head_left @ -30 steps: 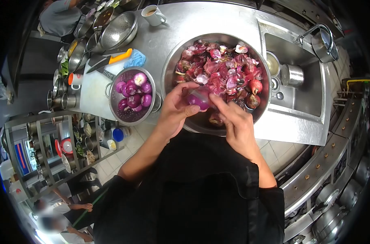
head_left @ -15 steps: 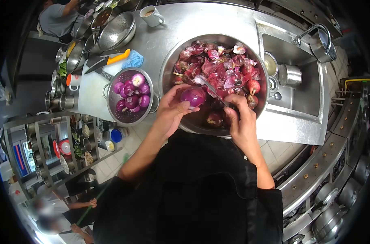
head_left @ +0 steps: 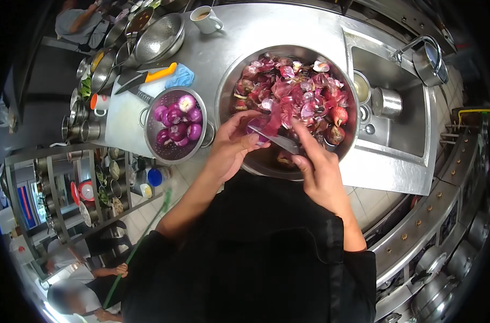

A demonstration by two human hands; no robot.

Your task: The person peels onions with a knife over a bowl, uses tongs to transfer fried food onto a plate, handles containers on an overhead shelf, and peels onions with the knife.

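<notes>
My left hand (head_left: pixel 233 146) is closed around a purple red onion (head_left: pixel 257 129) over the near left part of a large steel bowl (head_left: pixel 221 86). My right hand (head_left: pixel 321 167) grips a small knife (head_left: pixel 280 141), its blade lying across the onion. The knife's handle is mostly hidden in the fingers. A strip of red onion skin (head_left: pixel 280 114) hangs at the blade. The bowl holds many loose skins (head_left: pixel 301 89) and several unpeeled onions (head_left: pixel 339 116) in dark water. Left of the bowl, a steel colander (head_left: pixel 176 156) contains several peeled red onions (head_left: pixel 177 132).
An orange-handled knife (head_left: pixel 161 74) and blue cloth (head_left: pixel 180 77) lie by a white board (head_left: pixel 124 121). A mug (head_left: pixel 206 20) and another colander (head_left: pixel 160 39) stand behind. The sink (head_left: pixel 396 134) is at right. A person's hand (head_left: pixel 120 270) holds a green pole at lower left.
The knife blade has come across onto the onion, and a piece of skin now lifts away beside it. My right hand has turned, its index finger stretched further forward. The view has shifted slightly.
</notes>
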